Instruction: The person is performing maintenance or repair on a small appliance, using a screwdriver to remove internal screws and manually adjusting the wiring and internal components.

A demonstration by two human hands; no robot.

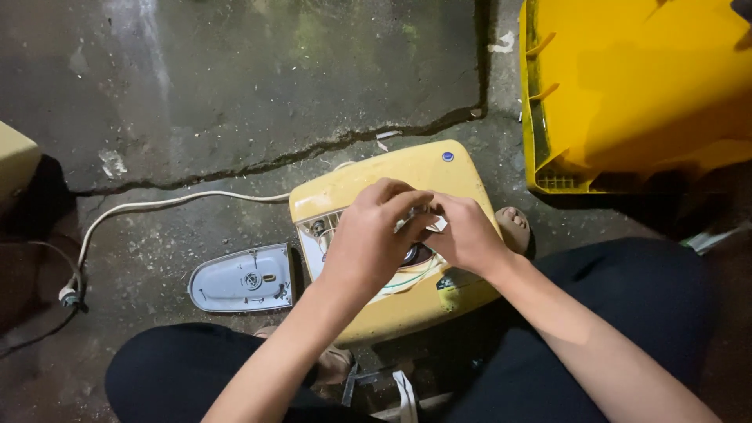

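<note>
Both hands meet over the opened yellow appliance (392,184) on the concrete floor (235,94); left hand (368,243) and right hand (464,233) pinch 1 small white part (437,225); grey cover (244,279) lies just left.

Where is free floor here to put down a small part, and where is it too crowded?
Bare concrete lies above the long crack, left of the yellow plastic bin. Crowded: around the yellow appliance casing under both hands, the left hand and right hand, with the grey oval cover and white cord beside it.

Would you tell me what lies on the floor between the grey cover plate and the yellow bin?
In the head view, the opened yellow appliance lies between the grey cover plate and the yellow bin, with the left hand and right hand working over it.
</note>
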